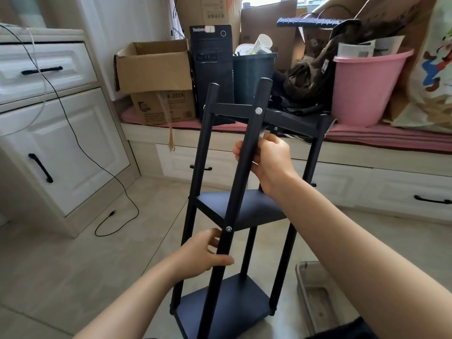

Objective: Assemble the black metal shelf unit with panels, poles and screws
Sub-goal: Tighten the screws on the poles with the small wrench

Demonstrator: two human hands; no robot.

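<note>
The black metal shelf unit point(244, 209) stands tilted on the floor in front of me, with three panels fixed between black poles. The nearest pole point(241, 167) runs up the middle of the view, with a silver screw point(258, 110) at the top panel point(288, 119) and another silver screw point(228, 229) at the middle panel point(254, 210). My left hand point(205, 253) grips this pole just below the lower screw. My right hand point(265, 157) holds the same pole higher up and pinches something small and white I cannot identify. The bottom panel point(227, 307) lies near my legs.
A white cabinet point(56, 133) stands at the left with a black cable point(117, 182) trailing over the floor. A window bench behind carries cardboard boxes point(154, 69), a computer tower point(211, 67), a black bin point(253, 72) and a pink bucket point(364, 86). A grey tray point(315, 297) sits at the lower right.
</note>
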